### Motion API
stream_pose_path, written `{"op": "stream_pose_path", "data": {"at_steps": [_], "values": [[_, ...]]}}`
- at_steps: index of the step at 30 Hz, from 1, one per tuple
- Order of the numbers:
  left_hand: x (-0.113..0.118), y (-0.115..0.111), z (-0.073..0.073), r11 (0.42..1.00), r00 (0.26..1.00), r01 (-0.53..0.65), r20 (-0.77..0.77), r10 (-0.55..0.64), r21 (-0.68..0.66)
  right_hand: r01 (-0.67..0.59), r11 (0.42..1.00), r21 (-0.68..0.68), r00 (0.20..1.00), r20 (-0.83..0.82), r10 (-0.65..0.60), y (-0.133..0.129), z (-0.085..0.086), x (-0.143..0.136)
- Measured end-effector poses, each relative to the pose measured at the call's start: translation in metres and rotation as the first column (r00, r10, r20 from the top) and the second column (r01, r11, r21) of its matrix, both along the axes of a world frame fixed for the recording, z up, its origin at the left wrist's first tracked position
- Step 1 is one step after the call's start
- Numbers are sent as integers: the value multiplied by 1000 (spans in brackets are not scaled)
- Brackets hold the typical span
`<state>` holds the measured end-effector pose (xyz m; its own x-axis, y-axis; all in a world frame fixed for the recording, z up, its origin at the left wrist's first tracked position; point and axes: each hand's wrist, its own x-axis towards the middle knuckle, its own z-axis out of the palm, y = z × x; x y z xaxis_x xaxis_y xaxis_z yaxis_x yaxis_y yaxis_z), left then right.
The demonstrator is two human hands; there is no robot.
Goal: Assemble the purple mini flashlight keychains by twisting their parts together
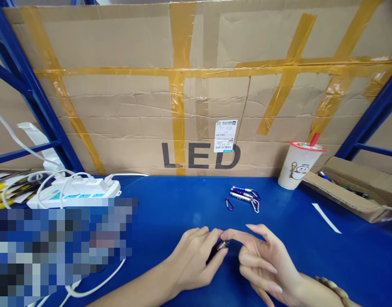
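My left hand point(199, 258) is closed around a small dark, shiny object point(223, 245), pinched between thumb and fingers; most of it is hidden. The index fingertip of my right hand point(263, 258) meets the left fingertips at the object's upper end, while its other fingers are loosely curled and apart, holding nothing. Beyond the hands lie several slim metal penlights point(242, 195) in blue, purple and silver, with carabiner clips at their right ends. A loose purple-red carabiner point(229, 204) rests just left of them on the blue table point(170, 213).
A white cup point(296, 168) with a red straw stands at the back right, beside an open cardboard box point(343, 192). A white strip point(326, 218) lies near it. A power strip point(77, 192) with cables is at left. The large LED carton point(135, 111) forms the back.
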<state>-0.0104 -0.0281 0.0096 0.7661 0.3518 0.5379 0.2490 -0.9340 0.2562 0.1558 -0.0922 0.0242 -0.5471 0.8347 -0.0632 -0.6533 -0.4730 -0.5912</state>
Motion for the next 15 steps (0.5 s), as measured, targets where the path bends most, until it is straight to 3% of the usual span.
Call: {"op": "stream_pose_path", "data": {"at_steps": [10, 15], "values": [[0, 2, 0, 1000, 1000, -1, -22, 1, 2, -39, 999, 34, 995, -91, 42, 1, -1, 1], [-1, 1, -2, 1000, 1000, -6, -30, 6, 0, -31, 999, 25, 998, -53, 32, 0, -1, 1]]}}
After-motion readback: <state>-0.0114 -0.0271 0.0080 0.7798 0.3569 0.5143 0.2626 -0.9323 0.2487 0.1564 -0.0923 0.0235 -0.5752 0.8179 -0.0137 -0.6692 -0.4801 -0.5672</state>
